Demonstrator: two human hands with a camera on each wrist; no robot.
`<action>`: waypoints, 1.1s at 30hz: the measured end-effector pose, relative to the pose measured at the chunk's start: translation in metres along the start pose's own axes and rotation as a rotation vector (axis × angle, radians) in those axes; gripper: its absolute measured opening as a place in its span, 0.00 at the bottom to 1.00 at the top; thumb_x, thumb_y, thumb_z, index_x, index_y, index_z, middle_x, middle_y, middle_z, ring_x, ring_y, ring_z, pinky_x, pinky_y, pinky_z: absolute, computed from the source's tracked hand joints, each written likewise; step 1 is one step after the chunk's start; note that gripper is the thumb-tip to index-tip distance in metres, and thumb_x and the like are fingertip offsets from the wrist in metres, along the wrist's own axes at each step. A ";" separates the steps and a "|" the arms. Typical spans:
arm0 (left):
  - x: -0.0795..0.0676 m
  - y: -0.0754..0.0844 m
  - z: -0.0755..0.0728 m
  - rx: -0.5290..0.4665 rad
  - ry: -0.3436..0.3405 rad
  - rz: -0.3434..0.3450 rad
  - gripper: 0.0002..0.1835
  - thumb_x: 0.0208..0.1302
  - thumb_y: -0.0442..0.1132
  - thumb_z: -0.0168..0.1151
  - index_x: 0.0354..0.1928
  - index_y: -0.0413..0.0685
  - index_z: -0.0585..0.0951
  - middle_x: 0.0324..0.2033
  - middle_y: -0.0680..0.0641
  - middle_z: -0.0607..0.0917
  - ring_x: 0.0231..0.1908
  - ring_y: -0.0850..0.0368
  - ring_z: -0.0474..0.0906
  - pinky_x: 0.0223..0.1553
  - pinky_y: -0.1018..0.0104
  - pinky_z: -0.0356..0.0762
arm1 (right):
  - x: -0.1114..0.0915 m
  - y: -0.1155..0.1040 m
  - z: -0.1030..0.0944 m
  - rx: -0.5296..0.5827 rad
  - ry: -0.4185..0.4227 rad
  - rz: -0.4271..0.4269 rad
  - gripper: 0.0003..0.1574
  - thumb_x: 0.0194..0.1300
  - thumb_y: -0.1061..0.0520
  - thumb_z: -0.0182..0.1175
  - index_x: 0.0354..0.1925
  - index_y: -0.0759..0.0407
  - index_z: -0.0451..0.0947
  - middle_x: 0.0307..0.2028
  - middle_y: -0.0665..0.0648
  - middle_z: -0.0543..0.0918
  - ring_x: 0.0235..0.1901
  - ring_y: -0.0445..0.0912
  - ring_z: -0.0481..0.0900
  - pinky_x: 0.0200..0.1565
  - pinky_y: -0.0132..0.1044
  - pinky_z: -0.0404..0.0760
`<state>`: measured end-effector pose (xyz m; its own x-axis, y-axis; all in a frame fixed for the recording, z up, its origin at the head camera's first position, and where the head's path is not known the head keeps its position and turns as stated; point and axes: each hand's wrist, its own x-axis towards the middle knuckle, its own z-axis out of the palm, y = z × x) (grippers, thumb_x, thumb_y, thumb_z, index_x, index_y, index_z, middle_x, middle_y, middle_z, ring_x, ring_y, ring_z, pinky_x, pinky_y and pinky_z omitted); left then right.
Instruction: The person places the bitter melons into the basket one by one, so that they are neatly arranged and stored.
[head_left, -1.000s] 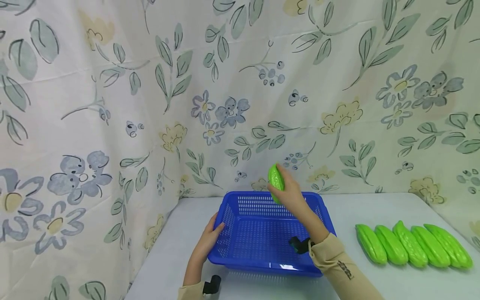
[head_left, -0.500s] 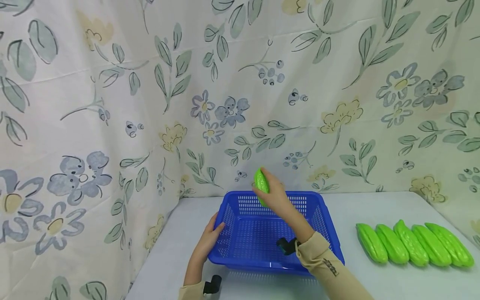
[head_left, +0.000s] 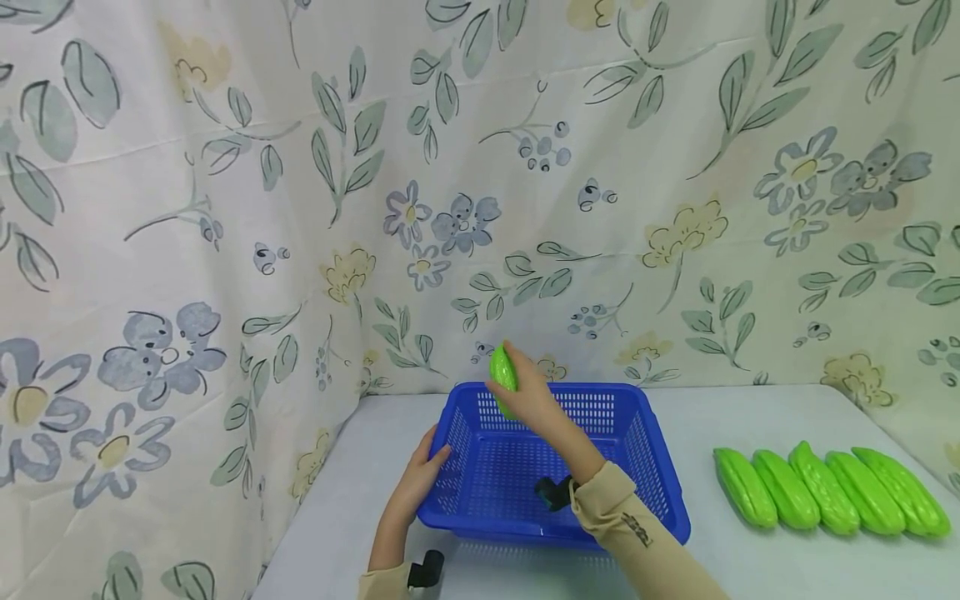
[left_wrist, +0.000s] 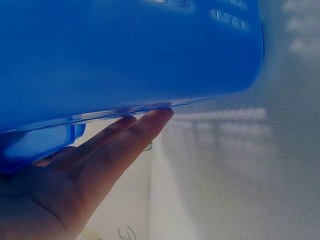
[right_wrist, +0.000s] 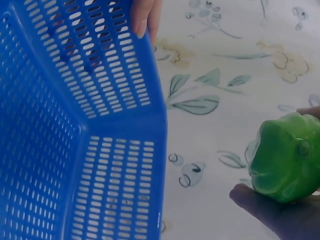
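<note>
A blue perforated plastic basket (head_left: 495, 479) stands on the table, its inside bare. My left hand (head_left: 417, 477) grips the left rim, thumb over the inner edge. From the left wrist, the fingers (left_wrist: 145, 127) lie against the basket's outer wall. Above the basket's back left part, my right hand (head_left: 534, 400) holds a bumpy green bitter melon (head_left: 503, 371) upright and slightly tilted. The right wrist view shows the blunt end of that bitter melon (right_wrist: 282, 160) between thumb and fingers, apart from the basket's rim (right_wrist: 164, 145).
Several more green bitter melons (head_left: 825, 492) lie side by side in a row on the white table (head_left: 697, 417), right of the basket. A floral curtain (head_left: 525, 208) hangs behind and along the left side. Black wrist mounts (head_left: 426, 569) sit at the sleeves.
My right hand has moved left across the basket's back with the bitter melon, and slightly lower. The left hand, basket and row of melons stay where they were.
</note>
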<state>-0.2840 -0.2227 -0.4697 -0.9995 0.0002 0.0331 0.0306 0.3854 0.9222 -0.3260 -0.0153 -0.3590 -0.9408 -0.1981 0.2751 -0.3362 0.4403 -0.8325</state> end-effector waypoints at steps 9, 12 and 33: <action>-0.004 0.002 -0.003 -0.005 -0.011 -0.002 0.33 0.76 0.44 0.46 0.75 0.37 0.50 0.72 0.28 0.57 0.71 0.25 0.51 0.65 0.26 0.53 | 0.001 -0.004 0.018 -0.022 -0.087 -0.021 0.43 0.68 0.53 0.60 0.74 0.61 0.54 0.69 0.68 0.66 0.63 0.62 0.72 0.59 0.55 0.77; -0.004 0.002 -0.003 -0.003 -0.012 -0.011 0.33 0.76 0.43 0.46 0.75 0.38 0.51 0.72 0.28 0.56 0.72 0.26 0.50 0.66 0.26 0.53 | 0.002 -0.006 0.022 -0.028 -0.122 -0.030 0.43 0.68 0.54 0.60 0.73 0.64 0.55 0.65 0.70 0.71 0.58 0.61 0.76 0.54 0.53 0.81; -0.001 0.001 -0.004 -0.015 -0.035 -0.014 0.33 0.76 0.44 0.45 0.76 0.40 0.50 0.72 0.28 0.57 0.71 0.26 0.54 0.65 0.27 0.56 | 0.004 0.004 0.044 -0.137 -0.300 0.076 0.40 0.66 0.50 0.61 0.69 0.67 0.63 0.60 0.70 0.75 0.53 0.60 0.77 0.51 0.54 0.82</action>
<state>-0.2832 -0.2258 -0.4670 -0.9996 0.0267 0.0068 0.0162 0.3714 0.9283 -0.3296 -0.0534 -0.3825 -0.9155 -0.4000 0.0440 -0.2873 0.5731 -0.7675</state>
